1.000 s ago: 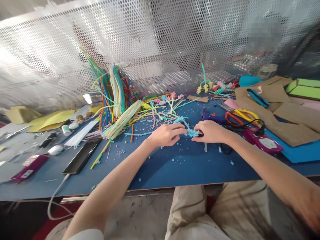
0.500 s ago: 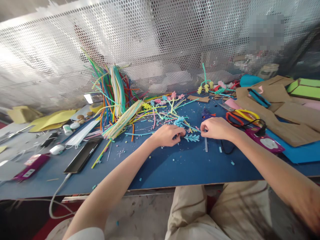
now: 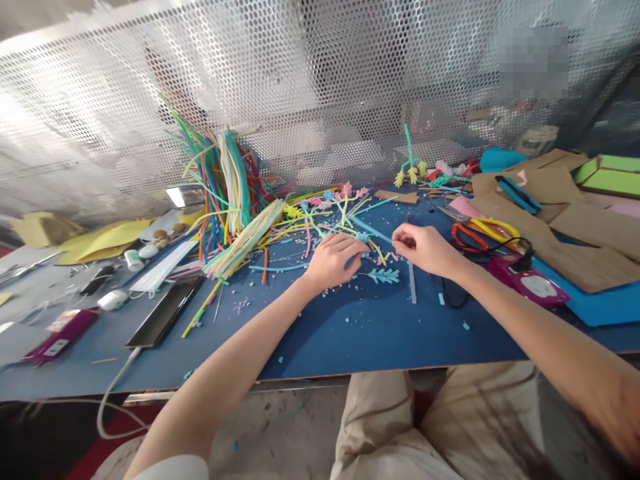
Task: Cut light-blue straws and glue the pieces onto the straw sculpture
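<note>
My left hand [image 3: 336,260] is over the middle of the blue table, back upward. Its fingers are stretched to the right, with the thumb apart below them. Just beyond the fingertips is a fuzzy light-blue cluster [image 3: 363,237], partly hidden by them; I cannot tell if they touch it. Opposite, my right hand [image 3: 425,248] pinches the near end of a light-blue pipe cleaner [image 3: 373,229], which slants away to the upper left. Between the hands, a light-blue leaf-shaped pipe cleaner sprig [image 3: 384,275] lies flat. A thin translucent stick [image 3: 412,283] rests below my right hand.
Bundled pipe cleaners [image 3: 245,240] stand and lean left of centre. A phone [image 3: 167,310] with a white cable lies further left. To the right are scissors [image 3: 487,230], a purple power strip [image 3: 530,279] and brown cardboard [image 3: 583,243]. Perforated metal [image 3: 280,87] rises behind.
My left hand has lifted slightly and its curled fingers have straightened. My right hand has shifted a little left and away from me, and the blue pipe cleaner at its fingertips now shows.
</note>
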Action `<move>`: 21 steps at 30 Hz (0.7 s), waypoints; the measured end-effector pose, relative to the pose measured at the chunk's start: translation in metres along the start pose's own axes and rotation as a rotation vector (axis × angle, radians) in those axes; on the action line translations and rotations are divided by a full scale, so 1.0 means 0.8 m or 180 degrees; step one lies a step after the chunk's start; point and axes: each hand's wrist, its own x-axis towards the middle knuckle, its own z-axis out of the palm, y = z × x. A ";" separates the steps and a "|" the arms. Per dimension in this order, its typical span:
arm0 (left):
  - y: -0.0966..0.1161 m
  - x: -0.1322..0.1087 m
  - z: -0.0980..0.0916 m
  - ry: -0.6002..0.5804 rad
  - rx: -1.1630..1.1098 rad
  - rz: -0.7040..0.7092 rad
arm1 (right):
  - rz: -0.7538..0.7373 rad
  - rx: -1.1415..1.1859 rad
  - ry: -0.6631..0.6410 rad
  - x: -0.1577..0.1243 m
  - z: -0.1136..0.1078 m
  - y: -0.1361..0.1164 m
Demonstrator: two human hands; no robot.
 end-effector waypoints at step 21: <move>0.022 0.005 -0.006 -0.0027 0.0297 -0.0951 | -0.0516 -0.0358 0.0718 0.001 -0.030 -0.007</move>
